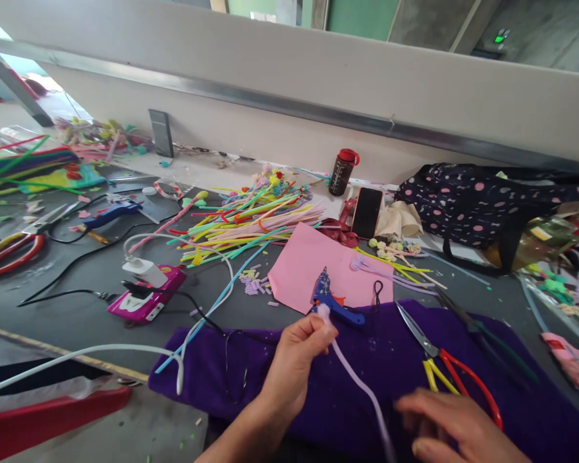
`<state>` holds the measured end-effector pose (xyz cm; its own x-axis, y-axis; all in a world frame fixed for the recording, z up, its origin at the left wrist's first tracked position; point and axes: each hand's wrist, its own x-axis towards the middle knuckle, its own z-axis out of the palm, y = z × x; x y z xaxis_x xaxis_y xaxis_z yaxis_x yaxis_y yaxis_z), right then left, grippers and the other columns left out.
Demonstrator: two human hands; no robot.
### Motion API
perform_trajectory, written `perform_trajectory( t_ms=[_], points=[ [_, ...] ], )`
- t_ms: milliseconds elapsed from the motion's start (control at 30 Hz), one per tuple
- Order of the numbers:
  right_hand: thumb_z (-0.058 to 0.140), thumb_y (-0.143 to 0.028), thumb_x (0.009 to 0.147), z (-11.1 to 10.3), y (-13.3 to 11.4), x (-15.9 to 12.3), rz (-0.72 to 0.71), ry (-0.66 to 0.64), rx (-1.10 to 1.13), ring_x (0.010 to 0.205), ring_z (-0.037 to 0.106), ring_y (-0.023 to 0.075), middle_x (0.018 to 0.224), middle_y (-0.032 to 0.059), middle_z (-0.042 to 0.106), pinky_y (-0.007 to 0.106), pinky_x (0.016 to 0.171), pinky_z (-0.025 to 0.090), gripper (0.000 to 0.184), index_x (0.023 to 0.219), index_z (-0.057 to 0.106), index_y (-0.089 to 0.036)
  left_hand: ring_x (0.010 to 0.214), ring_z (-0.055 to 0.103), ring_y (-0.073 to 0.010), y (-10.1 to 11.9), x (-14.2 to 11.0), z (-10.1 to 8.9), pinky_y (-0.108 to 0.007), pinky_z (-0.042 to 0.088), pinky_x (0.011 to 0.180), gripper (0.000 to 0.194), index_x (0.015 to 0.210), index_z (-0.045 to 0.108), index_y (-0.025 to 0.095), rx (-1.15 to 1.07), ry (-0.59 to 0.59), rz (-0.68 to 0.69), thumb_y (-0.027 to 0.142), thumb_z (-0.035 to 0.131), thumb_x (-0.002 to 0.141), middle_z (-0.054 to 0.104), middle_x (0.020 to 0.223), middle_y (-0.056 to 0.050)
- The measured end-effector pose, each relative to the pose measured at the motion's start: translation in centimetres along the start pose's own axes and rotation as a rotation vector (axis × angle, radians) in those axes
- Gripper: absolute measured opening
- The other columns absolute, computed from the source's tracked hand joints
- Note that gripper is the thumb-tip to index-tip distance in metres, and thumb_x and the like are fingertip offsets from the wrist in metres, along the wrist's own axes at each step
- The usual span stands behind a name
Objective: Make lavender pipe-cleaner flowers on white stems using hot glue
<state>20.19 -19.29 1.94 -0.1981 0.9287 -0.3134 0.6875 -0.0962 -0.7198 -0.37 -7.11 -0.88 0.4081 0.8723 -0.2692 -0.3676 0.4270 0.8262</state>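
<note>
My left hand (296,357) is closed in a pinch on the upper end of a pale lilac pipe cleaner (361,386), whose tip sits right beside the blue glue gun (332,301). The pipe cleaner runs down and right across the purple cloth (318,411) toward my right hand (456,427). That hand is at the bottom edge, blurred by motion, with its fingers curled near the stem's lower end. Red-and-yellow handled scissors (444,366) lie just above it on the cloth.
A pink paper sheet (313,263), a heap of coloured pipe cleaners (246,222), a pink power bank with white cable (147,292), a dark bottle with a red cap (342,172), a phone (367,212) and a dotted bag (482,202) crowd the grey table.
</note>
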Motion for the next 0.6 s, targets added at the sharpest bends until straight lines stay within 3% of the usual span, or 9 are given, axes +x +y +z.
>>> perform_trajectory(
  t_ms=[100,200,333,467,600],
  points=[
    [0.054,-0.033,0.083,0.2,-0.8,1.3,-0.030,0.229,0.136,0.073,0.059,0.0194,0.082,0.0031,0.065,0.026,0.063,0.043,0.016,0.095,0.064,-0.029,0.058,0.039,-0.0087,-0.9,-0.8,1.1,-0.022,0.031,0.057,0.024,0.055,0.053,0.015,0.080,-0.124,-0.047,0.028,0.067,0.071,0.049,0.060,0.002],
    [0.056,-0.032,0.082,1.0,-2.1,3.7,-0.089,0.368,0.333,0.072,0.056,0.0176,0.079,0.0020,0.060,0.026,0.064,0.043,0.013,0.091,0.063,-0.025,0.051,0.039,-0.0085,-1.6,-1.2,1.7,-0.022,0.029,0.051,0.022,0.059,0.056,0.015,0.187,-0.167,-0.078,0.031,0.065,0.072,0.048,0.055,0.003],
    [0.061,-0.030,0.079,1.9,-3.1,6.7,-0.183,0.390,0.520,0.071,0.052,0.0157,0.078,0.0014,0.055,0.026,0.065,0.041,0.009,0.081,0.064,-0.021,0.053,0.040,-0.0096,-1.9,-1.0,1.5,-0.022,0.030,0.052,0.024,0.053,0.056,0.016,0.353,-0.125,0.071,0.029,0.065,0.071,0.048,0.055,0.002],
    [0.065,-0.027,0.076,2.2,-2.9,8.0,-0.166,0.376,0.649,0.070,0.048,0.0143,0.076,0.0001,0.053,0.025,0.064,0.038,0.007,0.075,0.064,-0.019,0.058,0.044,-0.0109,-1.8,-0.5,1.1,-0.022,0.033,0.056,0.021,0.053,0.056,0.016,0.515,-0.044,0.237,0.025,0.063,0.071,0.051,0.060,0.001],
    [0.063,-0.026,0.077,1.9,-2.6,8.5,-0.098,0.373,0.731,0.067,0.047,0.0127,0.072,-0.0018,0.053,0.023,0.063,0.037,0.009,0.073,0.061,-0.018,0.051,0.041,-0.0090,-1.6,-0.3,0.6,-0.020,0.031,0.048,0.009,0.070,0.062,0.017,0.555,-0.094,0.110,0.024,0.066,0.067,0.050,0.057,0.003]
  ],
)
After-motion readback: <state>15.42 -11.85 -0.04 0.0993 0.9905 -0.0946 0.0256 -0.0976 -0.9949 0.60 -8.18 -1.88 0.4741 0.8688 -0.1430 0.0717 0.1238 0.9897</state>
